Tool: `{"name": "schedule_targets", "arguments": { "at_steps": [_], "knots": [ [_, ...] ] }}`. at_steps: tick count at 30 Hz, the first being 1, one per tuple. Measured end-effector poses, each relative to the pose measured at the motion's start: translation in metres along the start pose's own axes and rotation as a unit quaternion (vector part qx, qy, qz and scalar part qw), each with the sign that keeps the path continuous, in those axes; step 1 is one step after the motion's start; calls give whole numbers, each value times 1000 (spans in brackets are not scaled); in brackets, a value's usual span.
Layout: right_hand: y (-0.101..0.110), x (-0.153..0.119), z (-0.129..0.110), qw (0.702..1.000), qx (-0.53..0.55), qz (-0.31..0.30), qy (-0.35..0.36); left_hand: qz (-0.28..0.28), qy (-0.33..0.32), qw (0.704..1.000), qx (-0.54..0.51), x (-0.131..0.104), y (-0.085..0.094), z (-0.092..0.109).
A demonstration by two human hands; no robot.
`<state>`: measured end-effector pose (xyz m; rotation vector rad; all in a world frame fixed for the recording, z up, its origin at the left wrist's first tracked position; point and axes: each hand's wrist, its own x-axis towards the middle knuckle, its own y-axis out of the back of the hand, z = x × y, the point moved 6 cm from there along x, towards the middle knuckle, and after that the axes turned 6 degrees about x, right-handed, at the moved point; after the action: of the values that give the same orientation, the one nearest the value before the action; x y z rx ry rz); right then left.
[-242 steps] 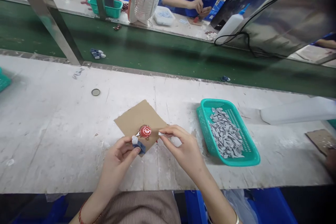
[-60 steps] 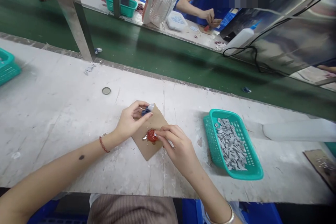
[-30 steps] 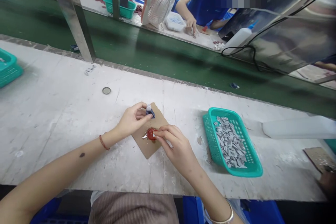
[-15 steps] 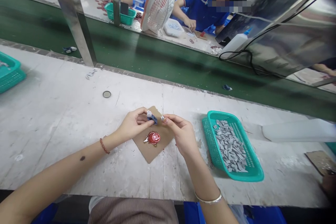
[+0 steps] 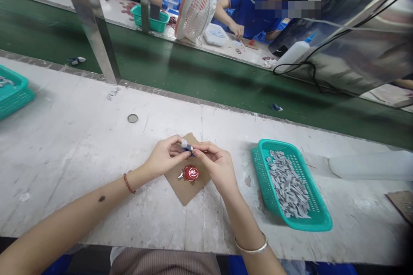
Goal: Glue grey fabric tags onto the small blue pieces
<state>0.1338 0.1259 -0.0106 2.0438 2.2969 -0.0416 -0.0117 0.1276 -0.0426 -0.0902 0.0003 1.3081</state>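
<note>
My left hand (image 5: 166,154) pinches a small dark-blue and white piece (image 5: 186,146) between thumb and fingers. My right hand (image 5: 217,164) has its thumb and fingertips closed against the right end of that piece; a small pale bit shows at the fingertips, partly hidden. Below both hands lies a brown square of card (image 5: 185,192). On it sits a red bottle cap (image 5: 191,172) in a small wet-looking puddle. To the right of my right hand, a green basket (image 5: 258,180) holds many small grey-white pieces (image 5: 288,187).
Another bottle cap (image 5: 132,118) lies on the white table (image 5: 80,146). A green belt (image 5: 193,68) beyond the table carries small blue-and-white pieces. A metal post (image 5: 93,25) rises at left. Co-workers sit across, near a fan (image 5: 196,6). A white bottle (image 5: 371,165) lies at right.
My right hand has moved left, bringing its small pale piece against the blue piece in my left hand. The pieces on the belt have shifted left. One co-worker across has lifted a small bottle.
</note>
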Motion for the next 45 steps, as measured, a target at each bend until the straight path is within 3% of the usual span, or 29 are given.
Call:
{"name": "schedule_targets", "arguments": {
  "at_steps": [4, 11, 14, 20, 25, 28, 30, 32, 35, 37, 39, 41, 45],
  "knots": [
    [1, 2, -3, 1000, -13, -10, 16, 7, 1, 1000, -8, 1, 1, 0],
    [0, 16, 2, 988, 35, -108, -105, -11, 24, 998, -61, 2, 0, 3],
    [-3, 20, 4, 988, 65, -109, -91, -5, 27, 996, -82, 4, 1, 3],
    [-5, 18, 9, 997, 57, -42, -41, -12, 6, 997, -75, 7, 3, 7],
    [-10, 14, 12, 994, 64, -74, -46, 4, 2, 998, -68, 9, 3, 11],
    [-6, 9, -2, 996, 30, -87, -19, 25, 1, 998, -55, 7, 2, 14],
    [10, 2, -21, 997, -26, -67, 31, 23, 2, 999, -37, 5, 0, 14],
    [41, -10, -45, 991, -101, 3, 87, 10, 2, 1000, -8, 4, -3, 12],
    [111, -37, -68, 956, -212, 162, 118, -33, -1, 999, 38, 4, -12, 9],
    [158, -54, -68, 923, -300, 223, 94, -64, 3, 996, 58, 7, -20, 9],
    [195, -63, -52, 893, -392, 216, 41, -86, 13, 993, 75, 12, -27, 13],
    [220, -66, -31, 870, -456, 187, -4, -99, 13, 991, 93, 22, -32, 22],
    [230, -62, -8, 843, -515, 156, -5, -46, -48, 982, 176, 70, -23, 45]
  ]
}}
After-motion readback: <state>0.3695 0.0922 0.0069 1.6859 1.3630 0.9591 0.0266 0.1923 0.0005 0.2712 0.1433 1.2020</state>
